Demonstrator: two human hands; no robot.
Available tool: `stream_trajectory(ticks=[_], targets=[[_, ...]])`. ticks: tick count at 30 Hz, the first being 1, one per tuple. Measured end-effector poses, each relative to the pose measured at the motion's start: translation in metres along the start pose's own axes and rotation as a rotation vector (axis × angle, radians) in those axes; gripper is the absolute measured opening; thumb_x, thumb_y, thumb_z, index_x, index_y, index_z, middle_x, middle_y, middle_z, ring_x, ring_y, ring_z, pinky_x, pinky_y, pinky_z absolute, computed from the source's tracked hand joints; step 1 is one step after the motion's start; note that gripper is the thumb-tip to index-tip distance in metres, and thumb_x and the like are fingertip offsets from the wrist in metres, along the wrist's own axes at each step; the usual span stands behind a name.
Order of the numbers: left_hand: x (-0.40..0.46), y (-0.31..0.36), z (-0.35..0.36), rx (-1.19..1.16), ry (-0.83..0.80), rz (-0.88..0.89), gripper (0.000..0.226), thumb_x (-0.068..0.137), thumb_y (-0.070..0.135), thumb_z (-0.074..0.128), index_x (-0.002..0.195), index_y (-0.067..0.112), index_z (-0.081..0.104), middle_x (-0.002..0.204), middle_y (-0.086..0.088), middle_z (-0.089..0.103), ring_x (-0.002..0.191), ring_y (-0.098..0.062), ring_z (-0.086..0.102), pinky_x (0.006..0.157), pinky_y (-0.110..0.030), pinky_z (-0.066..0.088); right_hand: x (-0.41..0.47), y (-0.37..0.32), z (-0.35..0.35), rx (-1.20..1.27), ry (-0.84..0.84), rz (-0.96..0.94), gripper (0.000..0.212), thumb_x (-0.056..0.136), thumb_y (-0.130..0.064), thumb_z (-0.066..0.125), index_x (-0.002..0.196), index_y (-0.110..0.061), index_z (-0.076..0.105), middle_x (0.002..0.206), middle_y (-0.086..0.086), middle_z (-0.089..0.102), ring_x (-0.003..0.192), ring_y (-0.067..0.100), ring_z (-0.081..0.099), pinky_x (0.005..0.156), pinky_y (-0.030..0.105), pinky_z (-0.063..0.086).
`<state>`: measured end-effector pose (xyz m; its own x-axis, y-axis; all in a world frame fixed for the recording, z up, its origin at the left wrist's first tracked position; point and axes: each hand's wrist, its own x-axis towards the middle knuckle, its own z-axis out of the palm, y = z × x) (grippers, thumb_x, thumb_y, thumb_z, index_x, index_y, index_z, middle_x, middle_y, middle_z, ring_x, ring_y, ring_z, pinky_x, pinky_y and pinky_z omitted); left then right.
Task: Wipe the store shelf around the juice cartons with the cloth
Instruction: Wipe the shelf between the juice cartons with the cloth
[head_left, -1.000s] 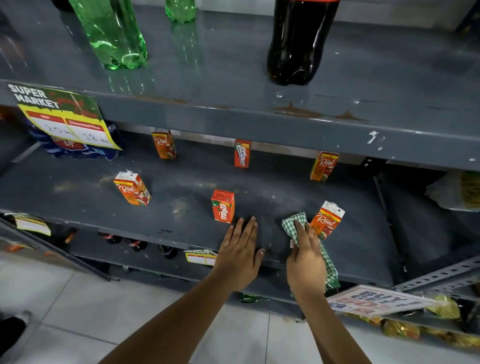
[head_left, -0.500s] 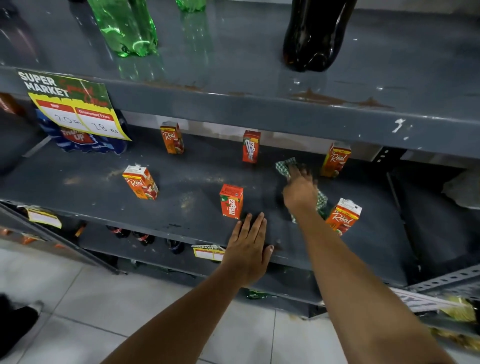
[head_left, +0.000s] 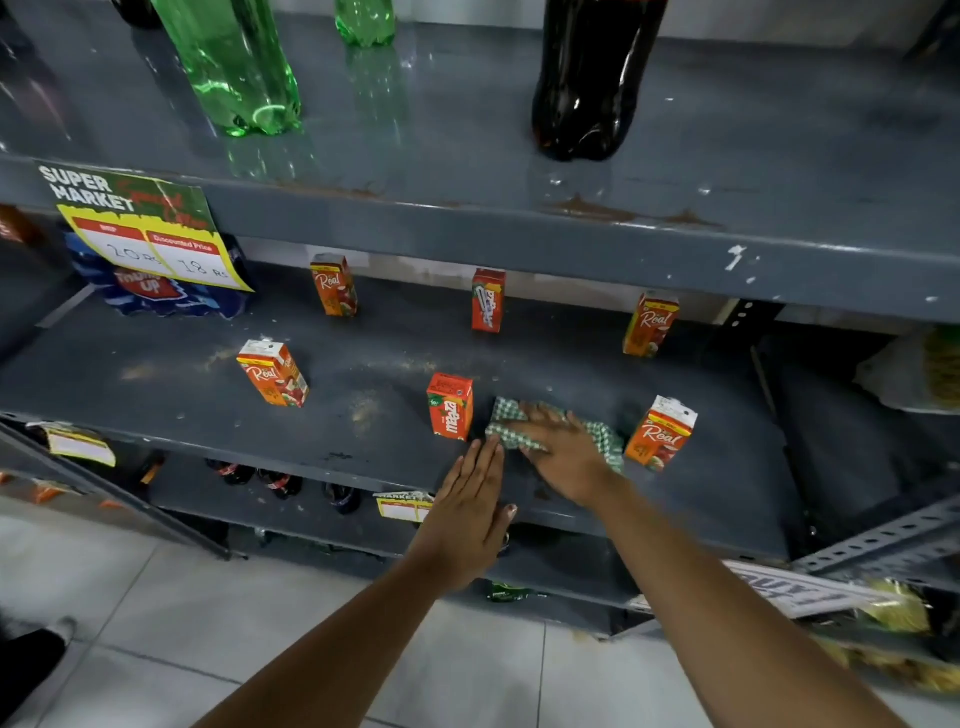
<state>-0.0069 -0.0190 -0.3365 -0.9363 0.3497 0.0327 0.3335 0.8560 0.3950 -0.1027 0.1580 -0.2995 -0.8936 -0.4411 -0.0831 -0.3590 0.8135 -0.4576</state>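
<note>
Several small orange and red juice cartons stand spread out on the grey middle shelf. My right hand presses a green-and-white checked cloth flat on the shelf, between the red Maaza carton and a Real carton at the front right. My left hand lies flat on the shelf's front edge, fingers together, holding nothing. Other Real cartons stand at front left, back left and back right; a red carton stands at back centre. Dust patches mark the shelf.
The upper shelf overhangs, carrying green bottles and a dark cola bottle. A supermarket price sign hangs at its left edge. Dark bottles stand on the lower shelf. A perforated metal bracket and packaged goods lie right.
My right hand went with the cloth from the front edge to the back of the shelf, then came back toward the front and now presses it beside the Maaza carton. The left hand stayed put.
</note>
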Motion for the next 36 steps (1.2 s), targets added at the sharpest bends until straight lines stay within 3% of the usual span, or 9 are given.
stream_trajectory(ticks=[8,11,13,15,19,26,30,33,36], targets=[[-0.052,-0.024,-0.003,0.150,-0.009,-0.068,0.073,0.104,0.050,0.020,0.154,0.013,-0.018,0.165,-0.005,-0.020,0.150,-0.018,-0.022,0.124,-0.039,-0.004,-0.062,-0.046,0.021,0.134,-0.061,-0.006,0.046,0.095,-0.020,0.050,0.135,-0.044,0.046,0.155,-0.013,0.026,0.145,0.009,0.016,0.118,0.034,0.001],[-0.056,-0.036,-0.012,0.165,-0.010,-0.088,0.075,0.101,0.056,0.017,0.155,0.013,-0.014,0.165,-0.004,-0.019,0.151,-0.018,-0.022,0.123,-0.036,-0.009,-0.072,-0.054,0.003,0.683,-0.121,0.147,0.036,0.094,-0.011,0.055,0.128,-0.021,0.057,0.136,0.000,0.054,0.131,0.017,0.046,0.106,0.020,0.034],[-0.058,-0.046,-0.018,0.162,-0.010,-0.115,0.076,0.102,0.055,0.020,0.155,0.014,-0.014,0.164,-0.003,-0.021,0.151,-0.018,-0.021,0.123,-0.035,-0.010,-0.076,-0.043,-0.015,0.992,0.031,0.279,0.030,0.094,-0.007,0.054,0.122,-0.015,0.059,0.119,0.002,0.064,0.115,0.016,0.060,0.089,0.016,0.047],[-0.063,-0.058,-0.021,0.163,-0.029,-0.138,0.078,0.103,0.053,0.026,0.154,0.014,-0.018,0.163,-0.001,-0.025,0.150,-0.017,-0.023,0.122,-0.034,-0.009,-0.077,-0.030,-0.015,0.766,0.145,0.386,0.031,0.096,-0.016,0.052,0.125,-0.027,0.057,0.132,0.004,0.058,0.125,0.022,0.053,0.101,0.030,0.043],[-0.069,-0.076,-0.022,0.190,-0.055,-0.116,0.076,0.101,0.055,0.018,0.153,0.017,-0.024,0.163,-0.001,-0.028,0.149,-0.017,-0.026,0.123,-0.037,-0.006,-0.077,-0.041,0.030,-0.137,0.169,0.330,0.059,0.091,-0.019,0.048,0.146,-0.033,0.031,0.158,0.009,0.023,0.145,0.031,0.020,0.117,0.046,0.015],[-0.077,-0.105,-0.039,0.154,-0.027,-0.041,0.074,0.103,0.048,0.025,0.155,0.015,-0.017,0.160,0.002,-0.029,0.148,-0.015,-0.027,0.118,-0.029,-0.021,-0.048,-0.142,0.082,-0.130,0.082,0.235,0.067,0.087,-0.018,0.045,0.147,-0.041,0.024,0.161,0.002,0.014,0.148,0.025,0.011,0.120,0.041,0.007],[-0.088,-0.136,-0.063,0.093,0.007,-0.037,0.069,0.101,0.037,0.044,0.158,0.014,0.015,0.164,-0.005,-0.010,0.153,-0.026,-0.008,0.122,-0.034,-0.010,-0.013,-0.189,0.089,0.028,-0.035,0.135,0.058,0.090,-0.015,0.046,0.141,-0.040,0.038,0.158,-0.003,0.025,0.146,0.022,0.021,0.120,0.037,0.013],[-0.097,-0.167,-0.077,0.139,-0.002,-0.111,0.075,0.102,0.042,0.039,0.155,0.012,-0.004,0.164,-0.008,-0.013,0.152,-0.028,-0.011,0.123,-0.037,-0.008,0.026,-0.211,0.069,0.331,-0.015,0.157,0.045,0.091,-0.015,0.051,0.131,-0.035,0.054,0.138,0.003,0.056,0.123,0.021,0.054,0.103,0.028,0.041],[-0.101,-0.194,-0.086,0.236,-0.051,-0.144,0.078,0.103,0.051,0.025,0.152,0.010,-0.021,0.162,-0.007,-0.026,0.151,-0.024,-0.020,0.122,-0.037,-0.014,0.080,-0.218,0.045,0.452,0.259,0.238,0.045,0.090,-0.012,0.053,0.124,-0.041,0.057,0.121,0.003,0.067,0.088,0.009,0.063,0.072,0.010,0.043]])
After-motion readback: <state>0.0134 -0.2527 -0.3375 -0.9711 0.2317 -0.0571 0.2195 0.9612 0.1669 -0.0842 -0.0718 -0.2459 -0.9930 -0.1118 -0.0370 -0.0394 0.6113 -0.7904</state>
